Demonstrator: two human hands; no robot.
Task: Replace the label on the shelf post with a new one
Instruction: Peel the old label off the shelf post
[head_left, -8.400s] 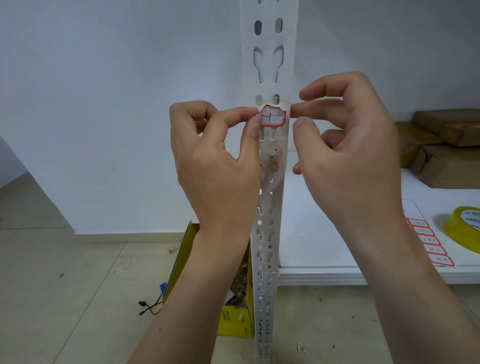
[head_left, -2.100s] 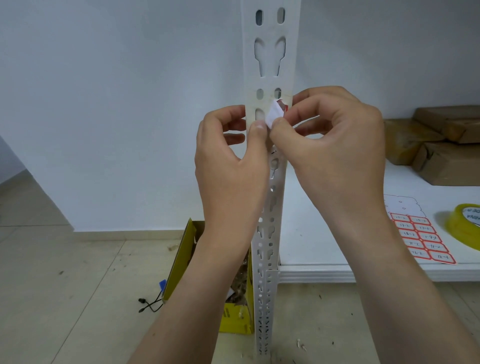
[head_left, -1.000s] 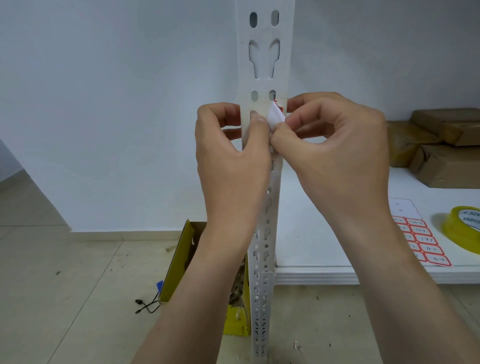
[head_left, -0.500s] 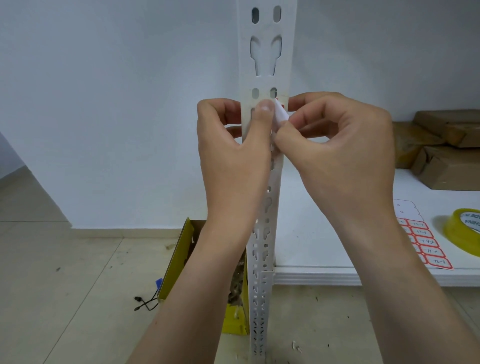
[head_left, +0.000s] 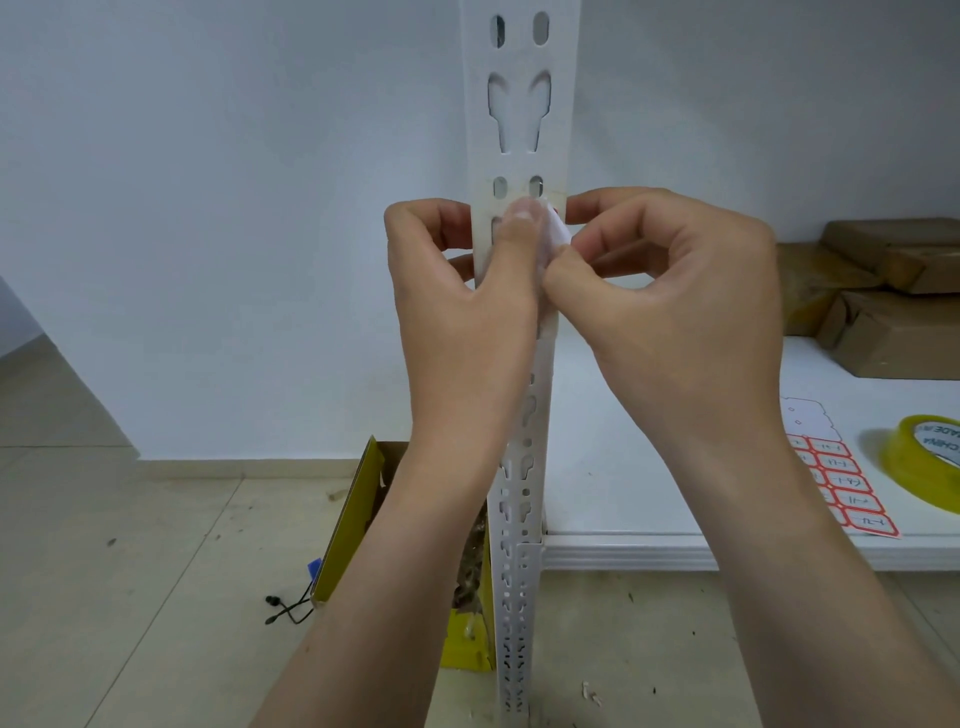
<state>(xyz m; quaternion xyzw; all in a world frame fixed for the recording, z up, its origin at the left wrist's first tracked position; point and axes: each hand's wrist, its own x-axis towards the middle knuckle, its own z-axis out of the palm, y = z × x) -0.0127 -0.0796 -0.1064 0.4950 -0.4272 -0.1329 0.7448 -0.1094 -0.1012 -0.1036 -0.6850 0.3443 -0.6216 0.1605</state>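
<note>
A white slotted shelf post (head_left: 519, 130) stands upright in the middle of the view. The old label (head_left: 556, 228), red-edged and peeled so its white back shows, sticks out from the post's right edge. My right hand (head_left: 670, 291) pinches it between thumb and forefinger. My left hand (head_left: 467, 306) grips the post, fingers curled behind it and the thumb pressed on its front beside the label. A sheet of new red-bordered labels (head_left: 841, 483) lies on the white shelf (head_left: 623, 540) to the right.
A yellow tape roll (head_left: 924, 462) lies at the shelf's right edge. Brown cardboard packets (head_left: 893, 291) are stacked at the back right. An open yellow box (head_left: 363, 525) with scraps stands on the floor left of the post, next to a black cable (head_left: 285, 610).
The label, flat on the post 8.4 s ago, has been peeled up and is held by my right hand. In the last second my left thumb slid up the post towards the label.
</note>
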